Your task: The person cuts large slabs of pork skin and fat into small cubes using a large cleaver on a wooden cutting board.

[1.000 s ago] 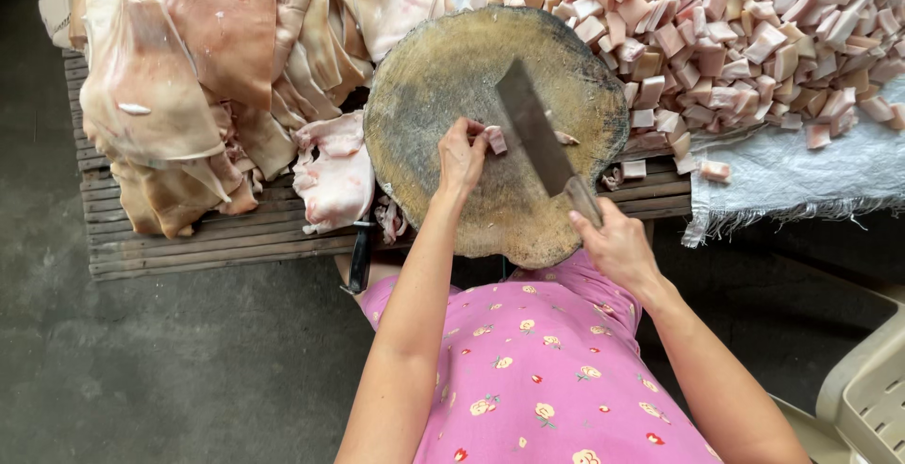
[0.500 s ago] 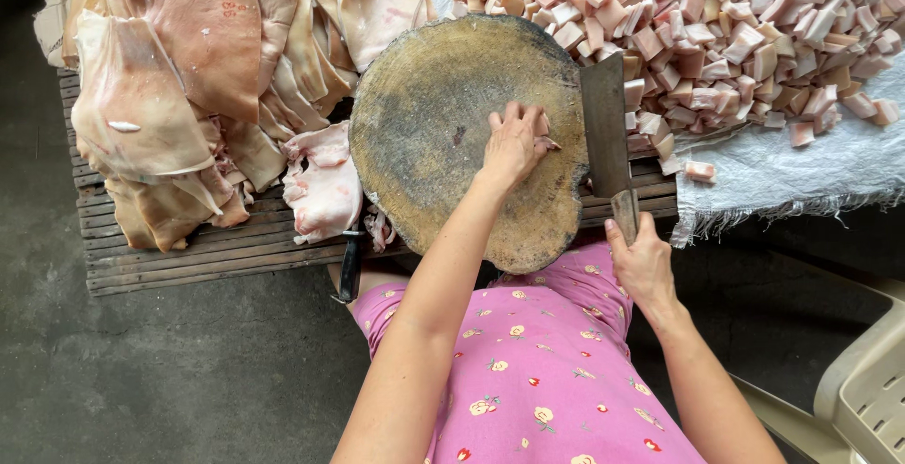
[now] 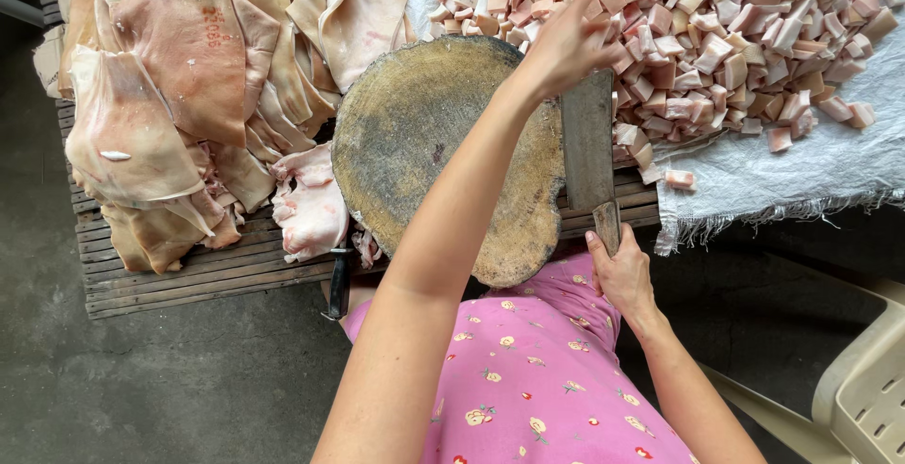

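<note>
- Lying with its long axis running away from the person, the cleaver [image 3: 588, 143] is resting along the right edge of the round chopping block [image 3: 424, 143].
- Right hand [image 3: 617, 271] is gripping the cleaver's handle, fingers closed around it.
- Left hand [image 3: 566, 44] is reaching across the block to the heap of cut cubes [image 3: 745, 40]; its fingers are curled, and whether they are holding anything cannot be told.
- Uncut slabs [image 3: 189, 96] are lying piled on the slatted surface [image 3: 189, 280], left of the block.

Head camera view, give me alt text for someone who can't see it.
A person's right hand grips a cleaver beside a round wooden chopping block, while the left hand reaches across it to a heap of cubed pork. Large pork skin sheets lie piled left.
</note>
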